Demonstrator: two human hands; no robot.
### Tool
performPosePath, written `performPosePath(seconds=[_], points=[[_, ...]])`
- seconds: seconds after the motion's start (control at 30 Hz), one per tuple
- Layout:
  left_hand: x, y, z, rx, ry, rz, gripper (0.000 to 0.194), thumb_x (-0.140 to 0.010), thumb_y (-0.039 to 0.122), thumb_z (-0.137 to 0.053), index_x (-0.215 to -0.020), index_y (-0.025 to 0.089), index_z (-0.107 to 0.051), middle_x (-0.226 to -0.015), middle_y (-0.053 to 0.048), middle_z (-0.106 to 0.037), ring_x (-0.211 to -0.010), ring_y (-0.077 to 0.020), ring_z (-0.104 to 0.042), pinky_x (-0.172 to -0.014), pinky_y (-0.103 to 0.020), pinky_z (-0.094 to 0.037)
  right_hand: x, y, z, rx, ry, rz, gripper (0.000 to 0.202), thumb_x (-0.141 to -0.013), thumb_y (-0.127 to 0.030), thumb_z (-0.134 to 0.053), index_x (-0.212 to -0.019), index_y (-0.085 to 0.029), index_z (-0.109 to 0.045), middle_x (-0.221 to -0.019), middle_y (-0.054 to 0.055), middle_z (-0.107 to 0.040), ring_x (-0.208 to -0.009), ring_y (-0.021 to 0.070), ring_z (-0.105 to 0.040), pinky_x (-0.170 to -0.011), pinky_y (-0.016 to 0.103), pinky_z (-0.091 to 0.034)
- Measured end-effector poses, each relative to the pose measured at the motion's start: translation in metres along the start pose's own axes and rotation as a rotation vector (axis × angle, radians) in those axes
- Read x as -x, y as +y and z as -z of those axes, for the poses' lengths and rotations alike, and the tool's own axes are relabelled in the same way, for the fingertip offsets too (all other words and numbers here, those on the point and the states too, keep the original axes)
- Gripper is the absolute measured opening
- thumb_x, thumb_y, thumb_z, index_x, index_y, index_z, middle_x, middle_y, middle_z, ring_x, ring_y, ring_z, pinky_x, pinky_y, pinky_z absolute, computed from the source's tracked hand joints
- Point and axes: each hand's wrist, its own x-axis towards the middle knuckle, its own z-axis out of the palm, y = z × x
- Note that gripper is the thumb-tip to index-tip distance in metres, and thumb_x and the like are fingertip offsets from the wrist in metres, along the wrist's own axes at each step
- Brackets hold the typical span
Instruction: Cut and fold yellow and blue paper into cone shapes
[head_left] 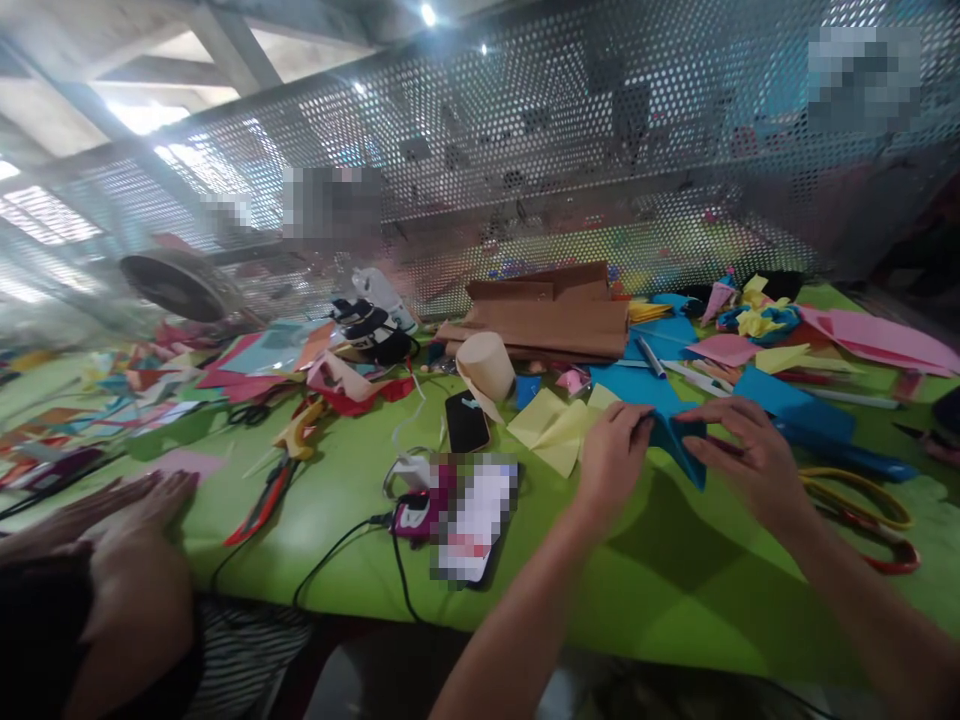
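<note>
Phone screen (480, 505) is pixel mush, no reading that. The person's left hand (616, 455) and right hand (750, 455) cover bits of the blue paper (679, 445), and both forearms run out of frame. Co-worker's dark sleeve (41, 620)? Chopped at the edge. Stuff behind the mesh wall (487, 100) is too fuzzy.

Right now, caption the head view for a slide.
A person's left hand and right hand hold a folded blue paper sheet above a green tabletop strewn with coloured paper.
</note>
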Motion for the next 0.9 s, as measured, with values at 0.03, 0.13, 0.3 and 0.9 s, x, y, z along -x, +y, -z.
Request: performPosePath(seconds=[0.03, 0.13, 0.3, 0.9], points=[[0.0009, 0.0016, -0.0012, 0.0, -0.002, -0.002, 0.023, -0.103, 0.021, -0.052, -0.113, 0.019, -0.072, -0.11, -0.01, -0.072, -0.102, -0.0225, -0.067, -0.092, -0.034, -0.053, 0.001, 0.0001, -0.0026, 0.02, -0.007, 0.022, 0.02, -0.091, -0.044, -0.071, -0.107, -0.032, -0.075, -0.109, 0.007, -0.069, -0.105, 0.0291, -0.066, -0.078, 0.042, -0.059], [0.0032, 0.0047, -0.0053, 0.036, -0.014, -0.012, 0.024, -0.103, 0.023, -0.053, -0.118, 0.019, -0.071, -0.114, -0.01, -0.073, -0.105, -0.0228, -0.068, -0.095, -0.035, -0.054, 0.0026, 0.0021, -0.0088, 0.094, 0.03, 0.102, 0.02, -0.092, -0.04, -0.072, -0.109, -0.032, -0.073, -0.107, 0.006, -0.072, -0.1, 0.0279, -0.067, -0.08, 0.043, -0.059], [0.0037, 0.0071, -0.0067, 0.129, -0.052, -0.026, 0.025, -0.103, 0.028, -0.054, -0.118, 0.021, -0.073, -0.115, -0.01, -0.074, -0.108, -0.0226, -0.069, -0.097, -0.035, -0.055, 0.0022, 0.0057, -0.0105, 0.186, 0.107, 0.172, 0.008, -0.094, -0.031, -0.07, -0.102, -0.029, -0.071, -0.097, 0.003, -0.075, -0.094, 0.0258, -0.069, -0.082, 0.043, -0.056], [0.0023, 0.0096, 0.0021, 0.2, -0.001, -0.085, 0.019, -0.1, 0.022, -0.061, -0.109, 0.021, -0.077, -0.107, -0.007, -0.078, -0.101, -0.0198, -0.071, -0.092, -0.032, -0.056, 0.0024, -0.0013, -0.0064, 0.152, 0.104, 0.148, 0.005, -0.095, -0.033, -0.068, -0.098, -0.031, -0.071, -0.089, 0.002, -0.074, -0.085, 0.0251, -0.068, -0.075, 0.04, -0.053]])
